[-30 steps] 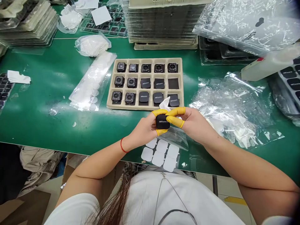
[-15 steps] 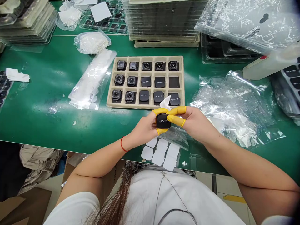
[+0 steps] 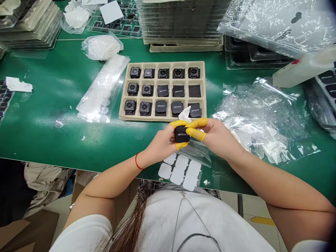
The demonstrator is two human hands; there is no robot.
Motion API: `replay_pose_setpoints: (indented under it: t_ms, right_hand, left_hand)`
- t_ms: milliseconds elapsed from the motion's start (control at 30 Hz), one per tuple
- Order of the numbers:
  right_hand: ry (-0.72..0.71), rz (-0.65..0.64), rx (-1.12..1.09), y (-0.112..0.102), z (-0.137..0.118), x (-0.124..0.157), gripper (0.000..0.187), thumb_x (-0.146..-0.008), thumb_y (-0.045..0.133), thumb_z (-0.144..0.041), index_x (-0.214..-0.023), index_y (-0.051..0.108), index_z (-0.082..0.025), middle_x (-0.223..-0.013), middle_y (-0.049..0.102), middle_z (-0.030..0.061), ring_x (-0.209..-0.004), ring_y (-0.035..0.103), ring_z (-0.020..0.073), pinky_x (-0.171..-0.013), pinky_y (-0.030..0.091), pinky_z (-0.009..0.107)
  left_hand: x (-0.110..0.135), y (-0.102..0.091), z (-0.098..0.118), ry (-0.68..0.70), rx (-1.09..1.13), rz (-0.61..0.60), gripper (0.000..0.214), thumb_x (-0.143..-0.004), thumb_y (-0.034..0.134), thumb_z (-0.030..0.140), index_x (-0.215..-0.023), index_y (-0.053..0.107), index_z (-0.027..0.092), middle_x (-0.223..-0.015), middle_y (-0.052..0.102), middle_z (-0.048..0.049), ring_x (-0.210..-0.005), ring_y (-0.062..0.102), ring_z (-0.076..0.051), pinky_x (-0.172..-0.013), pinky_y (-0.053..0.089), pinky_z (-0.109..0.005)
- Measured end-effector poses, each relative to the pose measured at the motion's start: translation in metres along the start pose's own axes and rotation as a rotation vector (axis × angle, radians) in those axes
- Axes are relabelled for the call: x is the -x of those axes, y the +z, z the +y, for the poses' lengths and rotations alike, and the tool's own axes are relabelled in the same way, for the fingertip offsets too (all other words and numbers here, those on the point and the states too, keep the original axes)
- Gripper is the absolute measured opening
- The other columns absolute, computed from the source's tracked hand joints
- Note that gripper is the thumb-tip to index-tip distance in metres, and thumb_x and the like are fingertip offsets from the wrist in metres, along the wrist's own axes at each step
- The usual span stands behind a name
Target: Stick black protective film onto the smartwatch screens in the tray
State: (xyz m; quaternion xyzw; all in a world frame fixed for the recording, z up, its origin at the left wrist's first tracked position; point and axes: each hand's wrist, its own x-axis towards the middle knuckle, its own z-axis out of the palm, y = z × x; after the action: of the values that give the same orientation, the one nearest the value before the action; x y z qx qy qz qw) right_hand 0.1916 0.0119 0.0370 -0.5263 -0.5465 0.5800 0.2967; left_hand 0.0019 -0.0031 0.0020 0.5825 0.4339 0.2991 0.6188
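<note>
A black smartwatch body (image 3: pixel 181 134) with "HiFuture" lettering is held up over the table's front part. My left hand (image 3: pixel 160 146) grips it from the left, yellow finger cots on its fingertips. Thumb and forefinger of my right hand (image 3: pixel 216 136), also in yellow cots, pinch its upper right side. Behind the fingers a crumpled white wipe (image 3: pixel 184 114) sticks up; which hand has it I cannot tell. Just beyond lies a beige compartment tray (image 3: pixel 154 119) with several watch bodies, some lens side up, others lettered side up. White stickers (image 3: pixel 181 163) on a clear sheet lie below my hands.
Clear plastic film pieces (image 3: pixel 257 122) are heaped at right, near a white bottle (image 3: pixel 301 70). Tall tray stacks (image 3: pixel 181 24) stand at the back. Left of the beige tray lie a clear sleeve of round stickers (image 3: pixel 102 91) and a bagged white bundle (image 3: pixel 102 46).
My hands and the smartwatch have shifted very slightly left and up in the picture. The grip looks the same.
</note>
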Motion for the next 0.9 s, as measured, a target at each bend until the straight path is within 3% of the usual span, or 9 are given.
replay_pose_setpoints:
  t_ms: [133, 300, 400, 467, 567, 667, 733, 800, 900]
  right_hand:
    - [-0.084, 0.041, 0.136, 0.001, 0.002, 0.003, 0.016, -0.081, 0.068, -0.036, -0.083, 0.073, -0.021, -0.086, 0.072, 0.0040, -0.084, 0.064, 0.0217, -0.078, 0.050, 0.036]
    - [-0.500, 0.259, 0.626, 0.004, 0.007, 0.004, 0.028, -0.086, 0.064, -0.041, -0.104, 0.072, -0.021, -0.092, 0.070, 0.0106, -0.087, 0.061, 0.0289, -0.081, 0.046, 0.046]
    - [-0.426, 0.072, 0.579, 0.007, 0.008, 0.000, 0.048, -0.077, 0.075, -0.044, -0.118, 0.065, -0.021, -0.104, 0.070, 0.0096, -0.092, 0.063, 0.0291, -0.076, 0.049, 0.041]
    - [-0.311, -0.041, 0.430, 0.009, 0.008, -0.002, 0.034, -0.082, 0.071, -0.039, -0.111, 0.067, -0.023, -0.104, 0.071, 0.0057, -0.091, 0.065, 0.0252, -0.074, 0.050, 0.036]
    - [-0.191, -0.059, 0.265, 0.010, 0.006, -0.005, 0.022, -0.092, 0.057, -0.038, -0.095, 0.071, -0.022, -0.097, 0.073, 0.0038, -0.089, 0.066, 0.0217, -0.076, 0.051, 0.034]
    - [-0.149, -0.084, 0.172, 0.001, 0.001, -0.012, 0.026, -0.091, 0.057, -0.040, -0.105, 0.069, -0.021, -0.101, 0.072, 0.0053, -0.091, 0.067, 0.0219, -0.080, 0.052, 0.036]
    - [-0.169, 0.016, 0.163, -0.012, -0.004, -0.028, 0.029, -0.088, 0.061, -0.039, -0.111, 0.066, -0.022, -0.101, 0.072, 0.0060, -0.089, 0.067, 0.0226, -0.079, 0.052, 0.038]
    - [-0.255, 0.267, 0.251, -0.029, -0.007, -0.053, 0.021, -0.088, 0.062, -0.036, -0.104, 0.066, -0.023, -0.098, 0.071, 0.0060, -0.089, 0.066, 0.0235, -0.080, 0.051, 0.039]
    - [-0.354, 0.519, 0.557, -0.054, -0.005, -0.100, 0.013, -0.089, 0.059, -0.032, -0.091, 0.067, -0.022, -0.092, 0.068, 0.0078, -0.093, 0.062, 0.0276, -0.085, 0.047, 0.044]
  left_hand:
    - [0.000, 0.001, 0.001, -0.010, 0.033, 0.006, 0.052, -0.080, 0.074, 0.031, -0.127, 0.051, 0.027, -0.115, 0.069, -0.0037, -0.091, 0.070, -0.016, -0.084, 0.057, -0.031]
    - [0.000, 0.001, 0.003, -0.020, 0.105, -0.003, 0.053, -0.078, 0.077, 0.031, -0.126, 0.053, 0.026, -0.112, 0.069, -0.0044, -0.091, 0.069, -0.016, -0.080, 0.056, -0.029]
    - [0.000, 0.001, 0.002, -0.010, 0.126, -0.064, 0.051, -0.077, 0.078, 0.028, -0.123, 0.056, 0.025, -0.114, 0.067, -0.0052, -0.093, 0.067, -0.016, -0.077, 0.055, -0.027]
    - [0.000, 0.002, 0.002, -0.014, 0.147, -0.107, 0.050, -0.076, 0.077, 0.026, -0.122, 0.056, 0.025, -0.112, 0.067, -0.0044, -0.093, 0.067, -0.016, -0.077, 0.054, -0.027]
    - [-0.001, 0.003, 0.004, -0.078, 0.199, -0.128, 0.055, -0.076, 0.078, 0.025, -0.125, 0.054, 0.026, -0.100, 0.068, -0.0017, -0.083, 0.066, -0.014, -0.069, 0.053, -0.025]
    - [-0.001, 0.002, 0.007, -0.124, 0.208, -0.093, 0.064, -0.076, 0.078, 0.028, -0.132, 0.048, 0.025, -0.092, 0.069, -0.0015, -0.079, 0.067, -0.015, -0.066, 0.051, -0.025]
    - [0.000, 0.000, 0.009, -0.123, 0.205, -0.077, 0.075, -0.078, 0.077, 0.029, -0.142, 0.038, 0.026, -0.090, 0.072, -0.0026, -0.082, 0.070, -0.017, -0.070, 0.053, -0.028]
    - [0.000, -0.002, 0.010, -0.109, 0.196, -0.078, 0.080, -0.081, 0.074, 0.028, -0.148, 0.030, 0.026, -0.090, 0.074, -0.0039, -0.088, 0.072, -0.019, -0.077, 0.055, -0.032]
    - [0.001, -0.003, 0.011, -0.056, 0.144, -0.096, 0.066, -0.085, 0.068, 0.025, -0.143, 0.038, 0.023, -0.093, 0.075, -0.0064, -0.095, 0.073, -0.021, -0.079, 0.055, -0.033]
